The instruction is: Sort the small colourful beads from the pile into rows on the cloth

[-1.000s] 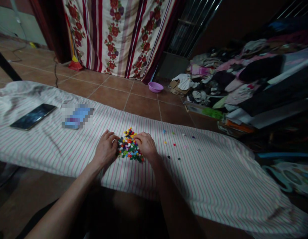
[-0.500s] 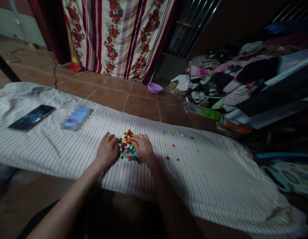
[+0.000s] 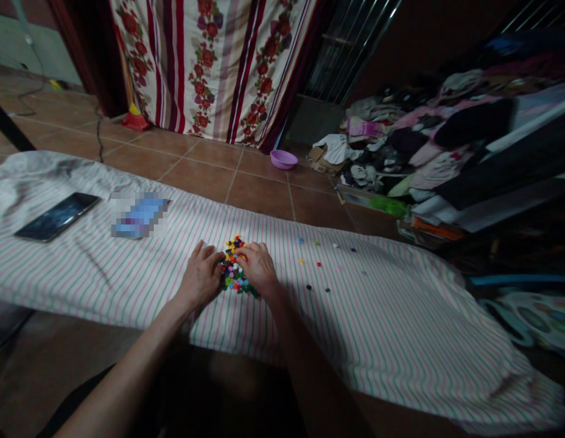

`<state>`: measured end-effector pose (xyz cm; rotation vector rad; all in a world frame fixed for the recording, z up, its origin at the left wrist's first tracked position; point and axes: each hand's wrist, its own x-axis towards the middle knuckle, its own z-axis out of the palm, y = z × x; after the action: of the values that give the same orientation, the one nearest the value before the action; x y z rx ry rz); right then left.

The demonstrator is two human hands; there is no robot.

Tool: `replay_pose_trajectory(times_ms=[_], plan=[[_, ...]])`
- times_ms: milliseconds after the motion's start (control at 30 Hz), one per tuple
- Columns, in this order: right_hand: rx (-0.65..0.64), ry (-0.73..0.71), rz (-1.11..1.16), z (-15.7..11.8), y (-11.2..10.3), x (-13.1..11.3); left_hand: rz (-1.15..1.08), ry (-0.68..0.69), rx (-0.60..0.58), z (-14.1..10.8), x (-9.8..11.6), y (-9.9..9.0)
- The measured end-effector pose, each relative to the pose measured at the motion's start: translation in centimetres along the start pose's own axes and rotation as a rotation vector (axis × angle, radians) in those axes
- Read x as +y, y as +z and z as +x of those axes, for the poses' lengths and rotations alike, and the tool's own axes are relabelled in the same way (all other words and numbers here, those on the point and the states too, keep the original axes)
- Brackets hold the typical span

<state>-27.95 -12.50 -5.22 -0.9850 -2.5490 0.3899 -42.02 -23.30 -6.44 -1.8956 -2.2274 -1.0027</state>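
A loose pile of small coloured cubes point(image 3: 234, 275) lies on the striped cloth between my hands. My left hand point(image 3: 203, 272) rests at the pile's left side, fingers apart and their tips touching its edge. From the right, my right hand point(image 3: 257, 267) reaches over the pile. Its thumb and forefinger are pinched together low among the cubes; whatever is between them is too small to make out. Right of this hand, single cubes sit spaced apart on the cloth, among them a red cube point(image 3: 319, 264), a yellow cube point(image 3: 302, 261) and a black cube point(image 3: 308, 287).
The striped cloth point(image 3: 401, 328) covers a long low surface. A dark phone point(image 3: 58, 216) and a blurred-out blue-screened device point(image 3: 140, 216) lie at left. Beyond are a tiled floor, a purple basin point(image 3: 284, 159), a flowered curtain point(image 3: 218, 73) and heaped clothes point(image 3: 414, 134).
My left hand has shifted slightly right, further onto the pile's edge. My right hand has moved a little left and up over the cubes. The spaced cubes keep their layout.
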Motion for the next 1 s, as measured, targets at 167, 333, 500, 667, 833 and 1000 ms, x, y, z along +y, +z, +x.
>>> replay_pose_trajectory(times_ms=[167,333,500,667,833,1000], plan=[[0.020,-0.003,0.022,0.0,-0.2,-0.2,-0.044,-0.028,-0.008,0.2,0.3,-0.4],[0.042,-0.035,0.095,0.0,-0.6,-0.3,-0.092,-0.068,0.003,0.4,-0.1,-0.7],[0.072,-0.053,0.171,-0.1,-1.0,-0.2,-0.078,-0.085,0.010,0.4,-0.5,-0.6],[0.089,-0.058,0.213,-0.5,-1.3,0.2,-0.076,-0.110,-0.038,0.6,-0.2,-1.2],[0.094,-0.051,0.207,-0.9,-1.7,0.4,-0.092,-0.093,-0.021,0.8,-0.3,-1.4],[0.122,-0.079,0.186,-1.5,-2.5,0.9,-0.101,-0.083,-0.005,0.7,-0.8,-1.2]])
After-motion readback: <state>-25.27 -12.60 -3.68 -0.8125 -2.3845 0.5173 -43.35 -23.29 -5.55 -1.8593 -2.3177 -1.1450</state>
